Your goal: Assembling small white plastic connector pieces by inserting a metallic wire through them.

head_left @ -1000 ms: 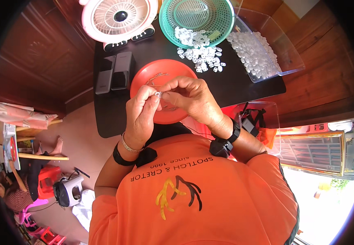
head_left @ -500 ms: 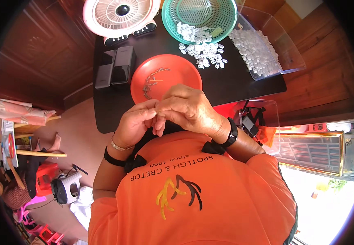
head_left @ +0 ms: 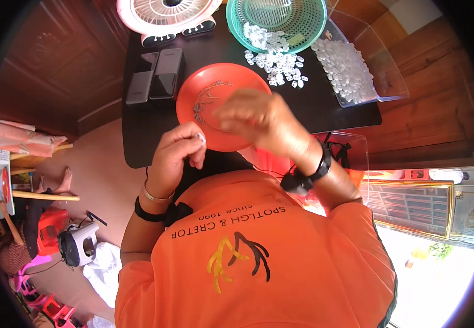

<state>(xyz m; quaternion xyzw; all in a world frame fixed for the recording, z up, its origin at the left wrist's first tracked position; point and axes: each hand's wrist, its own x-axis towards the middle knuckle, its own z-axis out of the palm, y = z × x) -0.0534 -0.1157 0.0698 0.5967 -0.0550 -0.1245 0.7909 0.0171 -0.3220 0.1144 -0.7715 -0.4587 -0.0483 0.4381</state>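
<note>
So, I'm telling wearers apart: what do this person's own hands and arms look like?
Left hand: no glove; pale bracelet and black strap at the wrist. Right hand: no glove; black band and blocky black attachment at the wrist. The orange shirt has short sleeves.

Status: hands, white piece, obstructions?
Left hand: white piece at fingertips. Right hand: blurred, grip unclear. It hides part of red bowl.

The plate (head_left: 193,82) lies on the table (head_left: 152,126) before the basket (head_left: 309,21).
</note>
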